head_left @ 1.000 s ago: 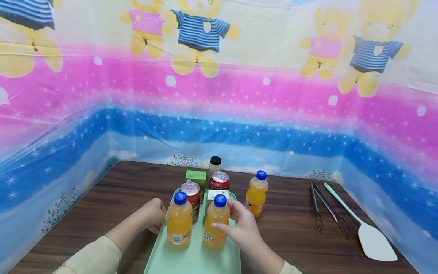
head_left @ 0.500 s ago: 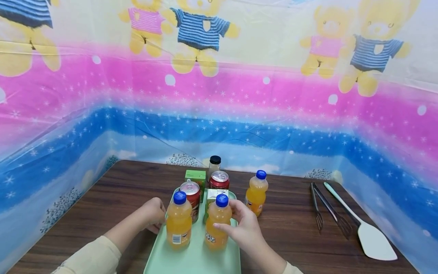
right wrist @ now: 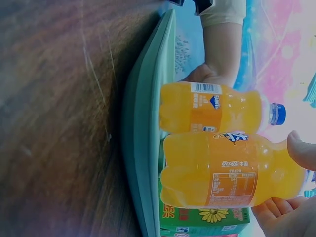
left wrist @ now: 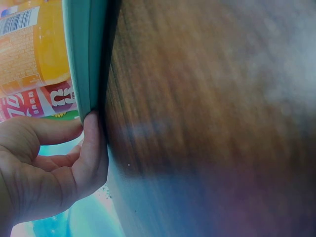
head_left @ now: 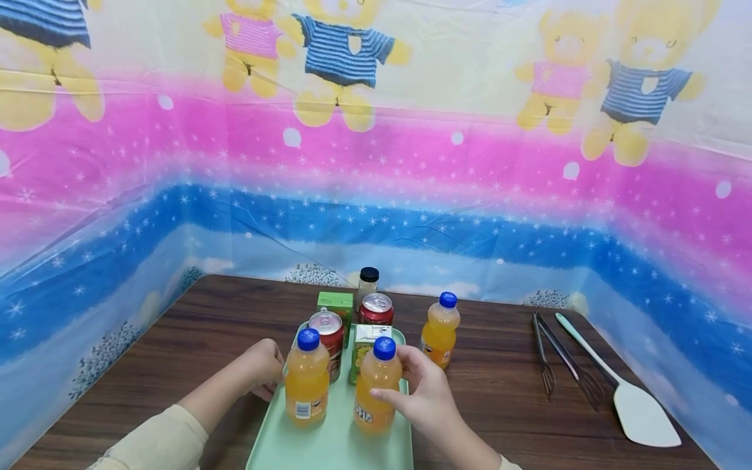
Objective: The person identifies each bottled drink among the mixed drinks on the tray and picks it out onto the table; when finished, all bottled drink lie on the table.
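My left hand (head_left: 266, 367) pinches the left rim of a light green tray (head_left: 329, 450); the left wrist view shows thumb and finger at the tray's edge (left wrist: 85, 64). My right hand (head_left: 431, 391) grips an orange soda bottle (head_left: 377, 375) with a blue cap, upright over the tray's right side. In the right wrist view, this bottle (right wrist: 207, 170) has its base close to the tray rim; whether it touches the tray I cannot tell. Left of it on the tray stands a second orange soda bottle (head_left: 307, 378). Behind them are a red can (head_left: 335, 346) and a green drink carton (head_left: 361, 356).
Further back stand another red can (head_left: 376, 313), a green box (head_left: 335, 301) and a black-capped jar (head_left: 368, 281). A third orange soda bottle (head_left: 440, 329) is on the table right of the tray. Tongs (head_left: 576, 365), a whisk-like tool (head_left: 546, 372) and a white spatula (head_left: 643, 414) lie at right.
My right hand has brought its bottle slightly nearer and to the right, showing more of the green carton behind it. My left hand keeps its place at the tray rim.
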{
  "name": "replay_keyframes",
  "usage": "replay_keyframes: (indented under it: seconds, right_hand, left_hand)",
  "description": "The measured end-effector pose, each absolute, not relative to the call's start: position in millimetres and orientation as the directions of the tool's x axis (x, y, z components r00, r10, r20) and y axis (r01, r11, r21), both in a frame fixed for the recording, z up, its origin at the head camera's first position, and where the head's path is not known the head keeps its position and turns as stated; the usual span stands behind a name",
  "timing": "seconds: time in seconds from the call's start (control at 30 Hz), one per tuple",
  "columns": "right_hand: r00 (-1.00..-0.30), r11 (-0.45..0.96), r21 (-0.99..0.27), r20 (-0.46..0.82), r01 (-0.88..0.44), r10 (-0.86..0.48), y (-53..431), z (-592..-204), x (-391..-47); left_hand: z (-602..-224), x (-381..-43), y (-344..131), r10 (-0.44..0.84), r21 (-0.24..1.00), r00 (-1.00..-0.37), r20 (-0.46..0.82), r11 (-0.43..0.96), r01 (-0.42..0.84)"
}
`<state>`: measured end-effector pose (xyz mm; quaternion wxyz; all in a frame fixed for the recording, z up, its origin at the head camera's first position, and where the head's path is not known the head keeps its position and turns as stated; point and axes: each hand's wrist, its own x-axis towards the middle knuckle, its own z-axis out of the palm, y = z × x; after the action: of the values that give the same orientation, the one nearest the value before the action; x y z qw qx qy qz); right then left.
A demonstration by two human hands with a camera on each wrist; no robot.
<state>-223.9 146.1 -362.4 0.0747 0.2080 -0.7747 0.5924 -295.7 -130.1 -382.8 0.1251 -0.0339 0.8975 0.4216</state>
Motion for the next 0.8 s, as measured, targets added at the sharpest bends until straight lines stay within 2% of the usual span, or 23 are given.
replay_keyframes:
  seconds: [0.57, 0.8]
  right_hand:
    - [-0.886, 0.154, -0.893, 0.372, -0.423, -0.278, 156.9, -355.4, -205.2]
    - [-0.880, 0.178, -0.882, 0.377, -0.436, -0.288, 163.5, -355.8, -197.8]
  left_hand:
    - [-383.6, -296.4, -129.1, 0.045, 0.752, -0.965, -0.259, 0.637, -0.172]
    - [-384.6, -296.4, -130.1, 0.053, 0.766, -0.967, -0.249, 0.622, -0.163]
